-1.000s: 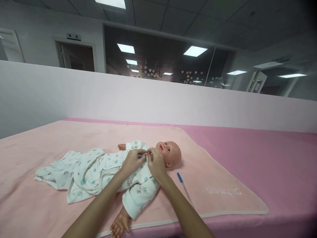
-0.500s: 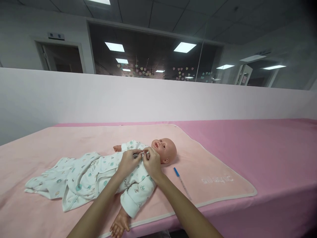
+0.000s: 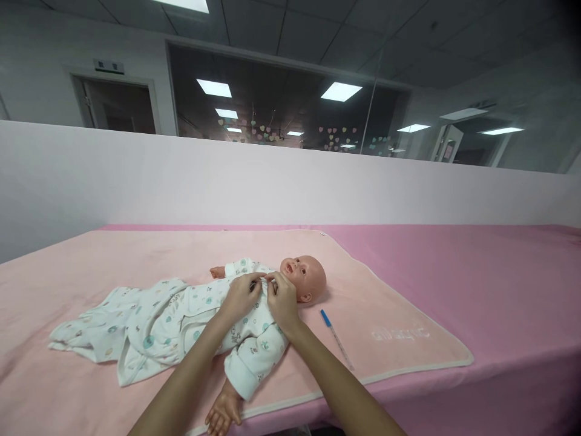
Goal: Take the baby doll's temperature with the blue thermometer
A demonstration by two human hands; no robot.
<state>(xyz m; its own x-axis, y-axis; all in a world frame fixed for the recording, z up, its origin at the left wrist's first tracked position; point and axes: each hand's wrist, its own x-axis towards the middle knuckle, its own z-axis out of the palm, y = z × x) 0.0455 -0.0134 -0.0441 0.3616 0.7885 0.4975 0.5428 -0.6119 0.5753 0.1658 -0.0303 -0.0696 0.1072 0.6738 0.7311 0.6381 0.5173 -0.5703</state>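
Observation:
A baby doll (image 3: pixel 305 276) lies on its back on a light pink blanket (image 3: pixel 385 303), head to the right. It wears a white printed romper (image 3: pixel 200 315) whose loose legs trail off to the left. My left hand (image 3: pixel 240 297) and my right hand (image 3: pixel 282 300) meet at the doll's chest just below its chin. Both pinch the romper's collar edges, fingers closed on the cloth. One bare doll hand (image 3: pixel 221 413) sticks out of a sleeve near the blanket's front edge.
A thin pen-like stick with a blue cap (image 3: pixel 336 339) lies on the blanket right of my right forearm. The blanket covers a darker pink tabletop (image 3: pixel 499 284). A white partition wall (image 3: pixel 272 181) runs behind, with glass windows above it.
Both hands stay pinched at the doll's collar with only slight finger shifts. The view itself has drifted a little between frames.

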